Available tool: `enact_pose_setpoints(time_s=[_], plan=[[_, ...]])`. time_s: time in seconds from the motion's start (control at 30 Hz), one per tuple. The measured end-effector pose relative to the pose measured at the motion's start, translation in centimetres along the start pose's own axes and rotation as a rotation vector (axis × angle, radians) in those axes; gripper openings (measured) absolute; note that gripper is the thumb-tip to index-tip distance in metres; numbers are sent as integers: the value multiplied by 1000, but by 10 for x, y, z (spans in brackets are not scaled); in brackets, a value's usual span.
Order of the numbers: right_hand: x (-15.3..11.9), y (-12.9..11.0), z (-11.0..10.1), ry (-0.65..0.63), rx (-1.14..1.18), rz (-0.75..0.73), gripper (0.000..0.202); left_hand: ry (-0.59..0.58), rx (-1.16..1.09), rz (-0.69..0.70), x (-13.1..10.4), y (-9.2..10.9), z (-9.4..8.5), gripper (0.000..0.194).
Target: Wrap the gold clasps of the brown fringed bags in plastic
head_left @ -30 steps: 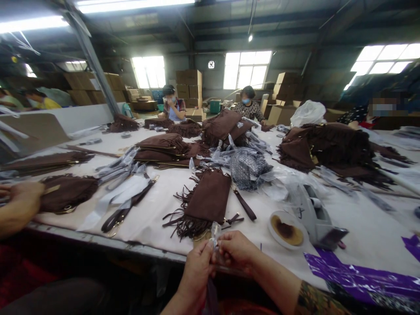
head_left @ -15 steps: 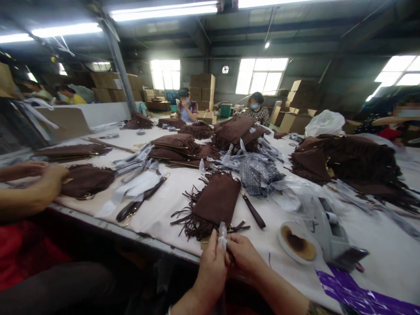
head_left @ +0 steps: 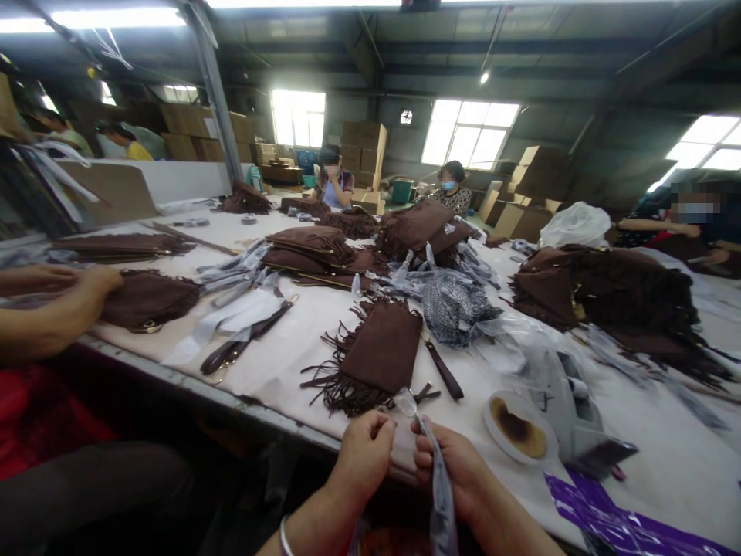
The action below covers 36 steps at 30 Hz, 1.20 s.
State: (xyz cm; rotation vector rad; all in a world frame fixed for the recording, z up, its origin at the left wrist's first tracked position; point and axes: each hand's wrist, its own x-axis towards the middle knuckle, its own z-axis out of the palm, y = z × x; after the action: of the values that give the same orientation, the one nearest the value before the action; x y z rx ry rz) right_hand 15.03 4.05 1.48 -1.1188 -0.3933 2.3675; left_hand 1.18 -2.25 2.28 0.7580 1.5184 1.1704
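Head view: our right hand [head_left: 461,462] is closed on the plastic-wrapped strip [head_left: 443,498], whose long axis runs from near the fringed pouch [head_left: 385,347] down toward us; our left hand [head_left: 364,449], fingertips together, is just beside, anything pinched we cannot tell.

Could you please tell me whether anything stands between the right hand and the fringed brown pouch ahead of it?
Yes: in the head view, the clear upper end of the plastic-wrapped strip, held in the right hand, shows between that hand and the near edge of the fringed brown pouch.
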Motion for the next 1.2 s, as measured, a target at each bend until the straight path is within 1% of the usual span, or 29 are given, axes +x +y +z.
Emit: enact_pose_setpoints(time_s=[0.07, 0.13, 0.17, 0.27, 0.33, 0.5, 0.6, 0.67, 0.77, 0.83, 0.9, 0.97, 1.0, 1.1, 1.2], plan=[[1, 2, -2, -99, 21, 37, 15, -50, -97, -138, 5, -3, 2, 31], [2, 5, -3, -165, 21, 18, 19, -96, -176, -242, 7, -3, 6, 30], [2, 6, -3, -160, 14, 2, 21, -101, -209, -274, 7, -2, 8, 29], [3, 9, -3, -91, -34, -47, 22, -90, -281, -326, 8, 4, 12, 24], [3, 10, -3, -104, -66, -73, 21, -75, -276, -325, 8, 7, 13, 22], [4, 10, -3, -106, -84, -92, 23, -26, -223, -251, 6, 8, 16, 15], [5, 12, -4, -96, -108, -84, 24, -38, -242, -260, 7, 4, 17, 15], [6, 13, -5, -66, -133, -86, 26, -23, -231, -252, 9, 1, 18, 18], [5, 15, -6, -48, -152, -100, 33, 9, -210, -224, 12, -3, 19, 23], [2, 13, -8, -67, -197, -119, 40, 8, -229, -205, 14, -4, 18, 26], [-2, 8, -9, -85, -316, -165, 52, 3, -255, -185, 14, -4, 16, 28], [-6, 1, -9, -64, -524, -257, 64, -3, -261, -165, 15, -3, 14, 27], [-8, -3, -8, -34, -649, -306, 67, -5, -255, -157, 15, -2, 13, 27], [-11, -9, -4, 110, -1044, -455, 60, 5, -218, -158, 17, -2, 13, 22], [-11, -4, -2, 267, -1427, -648, 50, 64, -157, -152, 19, -5, 15, 19]])
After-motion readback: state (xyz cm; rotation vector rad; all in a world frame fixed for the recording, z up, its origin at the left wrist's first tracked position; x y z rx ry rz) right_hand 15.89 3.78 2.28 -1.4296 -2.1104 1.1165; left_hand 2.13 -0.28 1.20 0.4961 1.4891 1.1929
